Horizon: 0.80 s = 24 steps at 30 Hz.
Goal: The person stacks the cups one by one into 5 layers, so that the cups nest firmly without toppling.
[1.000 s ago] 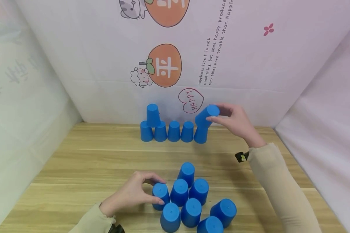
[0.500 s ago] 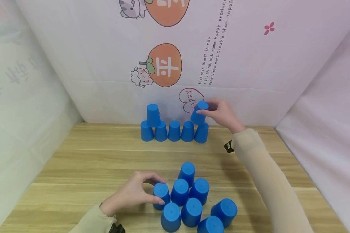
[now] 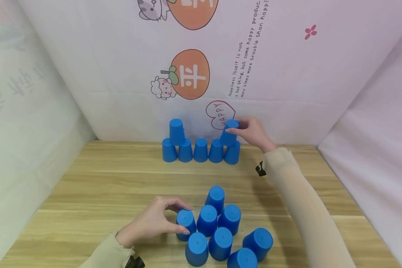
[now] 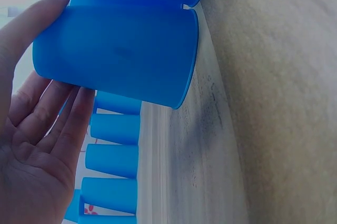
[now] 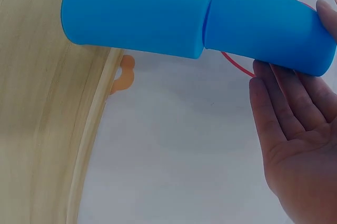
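My right hand [image 3: 254, 133] holds an upside-down blue cup [image 3: 230, 133] between thumb and fingers. That cup sits on top of the two rightmost cups of a back row; in the right wrist view its rim meets the lower cup [image 5: 137, 16]. At the front, my left hand [image 3: 154, 219] has thumb and fingers around another inverted blue cup [image 3: 185, 224], which stands on the table at the left of a loose group. In the left wrist view the thumb touches one side of this cup [image 4: 116, 56] and the fingers the other.
A row of several inverted cups [image 3: 200, 150] stands along the wall, with one cup [image 3: 176, 132] on its left pair. Several more cups [image 3: 220, 243] crowd the front of the wooden table [image 3: 104, 193]. A printed white cloth [image 3: 271, 74] hangs behind.
My right hand has moved left with its cup, turned it from tilted to nearly upright, and lowered it onto the right end of the row. The left hand has stayed still.
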{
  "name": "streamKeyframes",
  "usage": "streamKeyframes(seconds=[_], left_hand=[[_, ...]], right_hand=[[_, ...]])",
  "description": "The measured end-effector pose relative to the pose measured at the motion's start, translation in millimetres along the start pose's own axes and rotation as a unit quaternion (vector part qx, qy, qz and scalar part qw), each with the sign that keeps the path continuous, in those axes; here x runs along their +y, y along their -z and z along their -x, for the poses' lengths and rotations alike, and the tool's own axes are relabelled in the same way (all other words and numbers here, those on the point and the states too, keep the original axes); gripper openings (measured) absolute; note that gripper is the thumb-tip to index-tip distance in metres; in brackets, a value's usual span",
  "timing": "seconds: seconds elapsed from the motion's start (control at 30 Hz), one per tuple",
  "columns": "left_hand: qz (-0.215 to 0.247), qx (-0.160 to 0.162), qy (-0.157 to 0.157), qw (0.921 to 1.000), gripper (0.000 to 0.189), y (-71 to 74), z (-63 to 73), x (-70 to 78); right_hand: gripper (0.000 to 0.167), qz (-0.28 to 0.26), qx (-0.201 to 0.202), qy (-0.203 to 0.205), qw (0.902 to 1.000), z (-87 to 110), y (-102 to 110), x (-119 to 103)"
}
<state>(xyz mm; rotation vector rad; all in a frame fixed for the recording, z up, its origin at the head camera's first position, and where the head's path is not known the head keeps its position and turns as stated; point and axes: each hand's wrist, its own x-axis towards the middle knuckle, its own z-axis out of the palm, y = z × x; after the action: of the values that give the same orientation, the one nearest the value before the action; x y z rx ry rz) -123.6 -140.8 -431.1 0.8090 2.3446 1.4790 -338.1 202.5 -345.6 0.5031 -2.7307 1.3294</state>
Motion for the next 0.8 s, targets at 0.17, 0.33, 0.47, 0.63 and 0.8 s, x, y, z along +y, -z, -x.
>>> streamKeyframes(seconds=[0.17, 0.33, 0.47, 0.63, 0.8], left_hand=[[0.0, 0.0, 0.0, 1.0, 0.047, 0.2, -0.4, 0.6], [0.002, -0.001, 0.003, 1.0, 0.047, -0.1, -0.4, 0.9], [-0.001, -0.001, 0.003, 1.0, 0.046, -0.3, -0.6, 0.9], [-0.002, -0.002, 0.005, 1.0, 0.044, -0.3, -0.3, 0.8], [0.0, -0.002, 0.008, 1.0, 0.042, 0.1, 0.0, 1.3]], right_hand=[[0.056, 0.003, 0.0, -0.002, 1.0, 0.0, 0, -1], [0.056, 0.003, -0.001, 0.005, 1.0, 0.2, 0, 0], [0.064, 0.002, 0.002, 0.003, 1.0, 2.6, 2, -1], [0.077, -0.009, 0.015, 0.001, 0.9998, 10.5, 12, -7], [0.077, -0.013, 0.032, 0.019, 0.9992, 22.8, 27, -18]])
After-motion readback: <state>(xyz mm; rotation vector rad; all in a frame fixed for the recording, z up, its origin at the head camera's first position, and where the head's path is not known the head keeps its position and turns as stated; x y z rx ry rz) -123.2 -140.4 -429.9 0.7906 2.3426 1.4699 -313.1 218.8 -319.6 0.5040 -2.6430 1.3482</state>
